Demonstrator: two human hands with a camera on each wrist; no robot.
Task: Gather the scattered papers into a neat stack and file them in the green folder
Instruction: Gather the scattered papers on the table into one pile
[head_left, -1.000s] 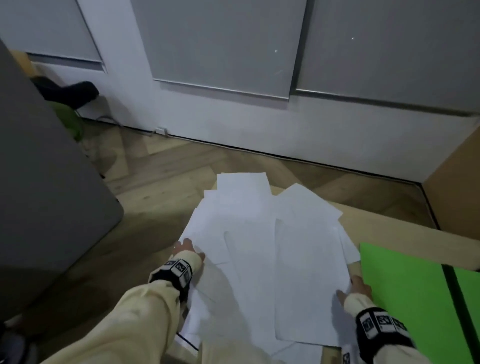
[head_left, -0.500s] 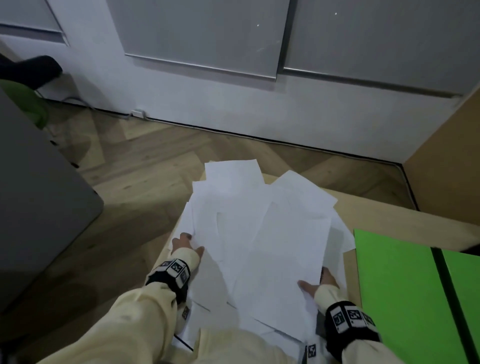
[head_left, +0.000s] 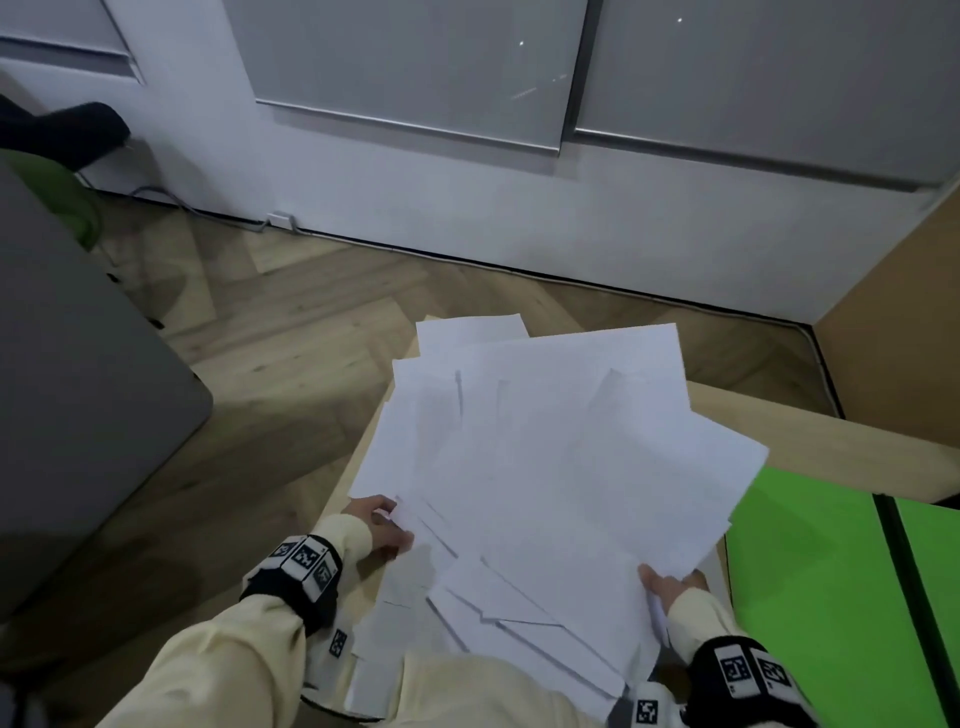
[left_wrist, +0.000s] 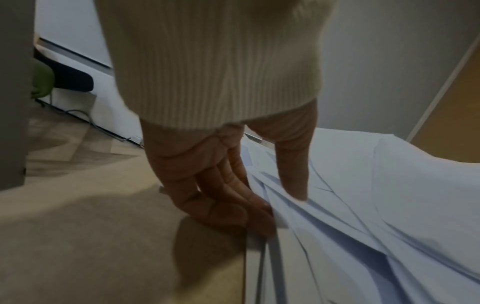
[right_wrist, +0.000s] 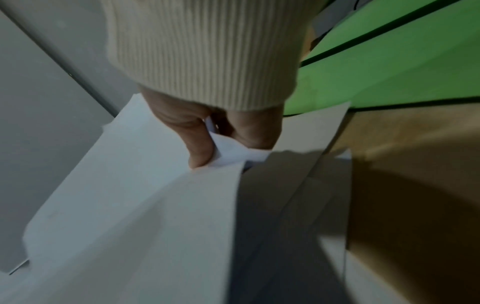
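Observation:
A fanned heap of white papers (head_left: 545, 467) lies on the wooden table (head_left: 831, 441), partly lifted. My left hand (head_left: 382, 525) pinches the heap's left edge, thumb on top of the sheets (left_wrist: 363, 205) and fingers (left_wrist: 233, 197) tucked under. My right hand (head_left: 670, 584) grips the right corner of several sheets (right_wrist: 155, 205), thumb above and fingers below, holding them off the table. The green folder (head_left: 810, 597) lies open and flat just right of the papers, also seen in the right wrist view (right_wrist: 389, 67).
The table's left edge (head_left: 353, 467) drops to a herringbone wood floor (head_left: 291, 338). A grey rounded panel (head_left: 78, 389) stands at left. White wall with grey panels (head_left: 415, 78) runs behind, and a tan cabinet side (head_left: 904, 322) stands at right.
Both hands drew the spread sheets together and took hold of them. The right hand lifted its side, and the sheets fanned up toward the folder.

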